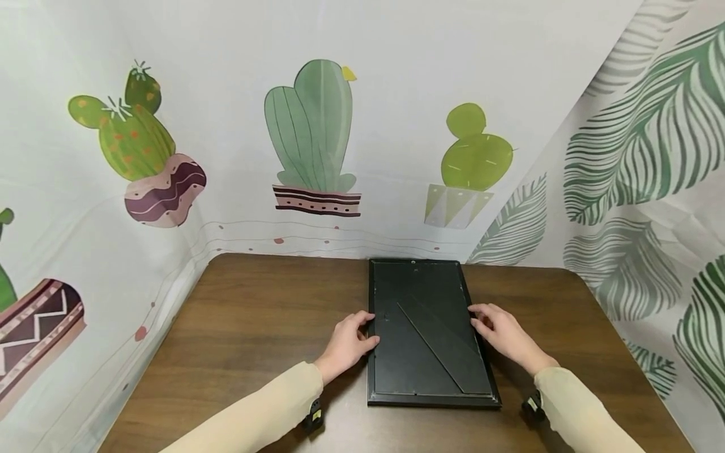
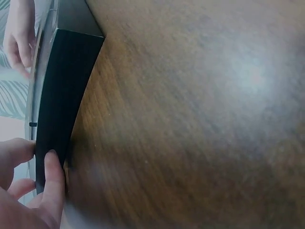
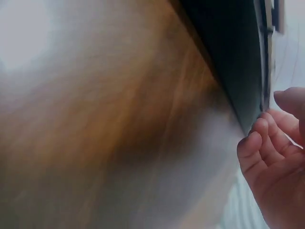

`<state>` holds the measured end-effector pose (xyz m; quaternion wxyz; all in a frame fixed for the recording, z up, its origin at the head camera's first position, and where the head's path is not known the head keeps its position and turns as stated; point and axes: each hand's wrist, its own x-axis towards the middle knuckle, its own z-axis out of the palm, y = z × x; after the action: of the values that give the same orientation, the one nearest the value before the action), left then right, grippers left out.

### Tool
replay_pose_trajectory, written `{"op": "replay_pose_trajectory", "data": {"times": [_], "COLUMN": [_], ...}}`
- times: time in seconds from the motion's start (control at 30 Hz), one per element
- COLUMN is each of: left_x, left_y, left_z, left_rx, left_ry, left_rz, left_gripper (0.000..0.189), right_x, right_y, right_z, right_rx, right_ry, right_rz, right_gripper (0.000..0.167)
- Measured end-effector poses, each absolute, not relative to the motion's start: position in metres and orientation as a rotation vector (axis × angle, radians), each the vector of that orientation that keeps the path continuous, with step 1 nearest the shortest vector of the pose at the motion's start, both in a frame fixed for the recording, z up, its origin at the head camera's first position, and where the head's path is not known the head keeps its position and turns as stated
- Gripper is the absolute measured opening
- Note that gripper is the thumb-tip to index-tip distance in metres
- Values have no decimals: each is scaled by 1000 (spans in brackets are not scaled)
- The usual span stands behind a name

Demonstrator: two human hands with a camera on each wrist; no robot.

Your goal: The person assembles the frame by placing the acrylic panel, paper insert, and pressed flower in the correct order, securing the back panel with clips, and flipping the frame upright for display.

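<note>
A black picture frame [image 1: 430, 340] lies with its back facing up on the wooden table, its slanted stand flap [image 1: 447, 352] flat against the backing. At its left edge, my left hand [image 1: 347, 343] holds the side, thumb and fingertips on the rim. In the left wrist view, one finger [image 2: 53, 176] lies along the frame's thick outer side. Opposite, my right hand [image 1: 506, 333] grips the right edge with bent fingers. The right wrist view shows its fingertips [image 3: 250, 145] against the frame's dark side.
The brown table [image 1: 272, 308] ends at a white cloth backdrop [image 1: 396, 126] printed with cacti and leaves. The frame's top edge lies close to this backdrop. Dark wrist straps [image 1: 313, 416] show below both sleeves.
</note>
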<state>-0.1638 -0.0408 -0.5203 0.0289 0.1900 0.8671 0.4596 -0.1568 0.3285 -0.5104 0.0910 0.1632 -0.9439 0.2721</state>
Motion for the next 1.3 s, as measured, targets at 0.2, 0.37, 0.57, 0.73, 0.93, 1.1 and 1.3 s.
{"op": "replay_pose_trajectory", "data": {"times": [0.2, 0.37, 0.57, 0.73, 0.93, 1.1, 1.3], "left_x": [-162, -161, -160, -160, -161, -161, -161], "left_y": [-40, -40, -39, -40, -40, -40, -41], "left_z": [-521, -519, -518, -517, -517, -518, -518], "left_rx": [593, 594, 582, 590, 587, 545, 518], "left_ry": [2669, 2657, 2659, 2655, 2629, 2607, 2594], "left_rz": [1422, 1441, 1441, 1430, 1438, 1447, 1464], "left_gripper": [44, 44, 45, 45, 47, 48, 49], "right_x": [-185, -205, -217, -221, -220, -216, -206], "right_y": [327, 323, 322, 322, 322, 325, 328], "right_z": [-510, -504, -501, -502, -498, -495, -496], "right_rx": [218, 60, -135, -177, -175, -149, -121], "right_ry": [-2901, -2873, -2682, -2671, -2732, -2746, -2789], "right_rz": [1077, 1483, 1895, 1951, 1879, 1897, 1927], "right_gripper": [39, 47, 47, 47, 46, 45, 55]}}
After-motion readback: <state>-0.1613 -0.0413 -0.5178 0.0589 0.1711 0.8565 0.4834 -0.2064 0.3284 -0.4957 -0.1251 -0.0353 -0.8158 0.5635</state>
